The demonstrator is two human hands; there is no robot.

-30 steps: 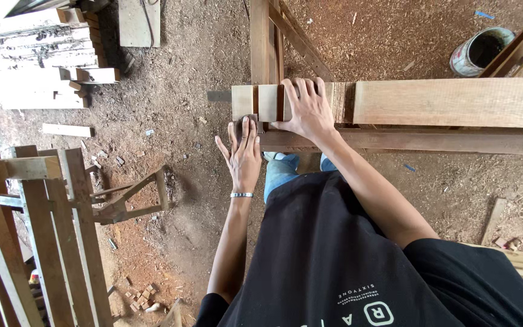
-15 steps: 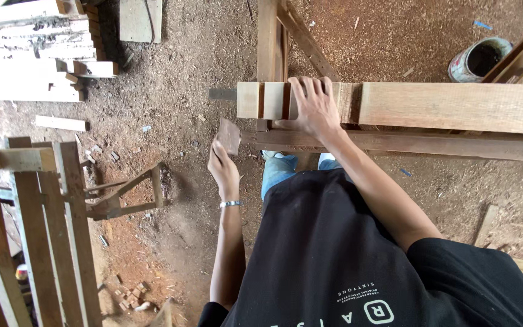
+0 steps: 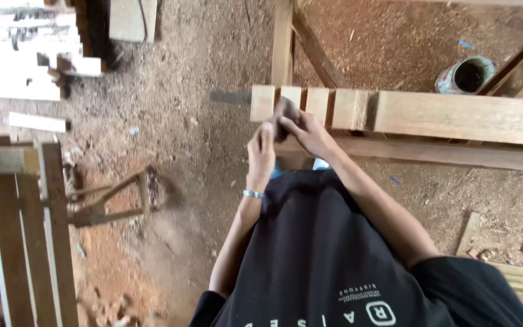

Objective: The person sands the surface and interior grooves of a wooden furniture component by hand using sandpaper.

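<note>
Pinched between the left hand point(image 3: 261, 145) and right hand point(image 3: 307, 130), mid-frame, a small brown piece point(image 3: 286, 112) could be dropped if bumped against the wooden beam point(image 3: 455, 115).

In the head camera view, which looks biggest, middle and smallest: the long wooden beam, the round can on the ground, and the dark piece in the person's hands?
1. Long wooden beam, clearly largest.
2. Round can.
3. Dark piece, blurred, partly covered by the right hand and left hand; nearer the camera, so its rank against the can is unsure.

No packages, signs, screens; only white printed logo point(image 3: 364, 307) on black shirt point(image 3: 334, 254).
</note>
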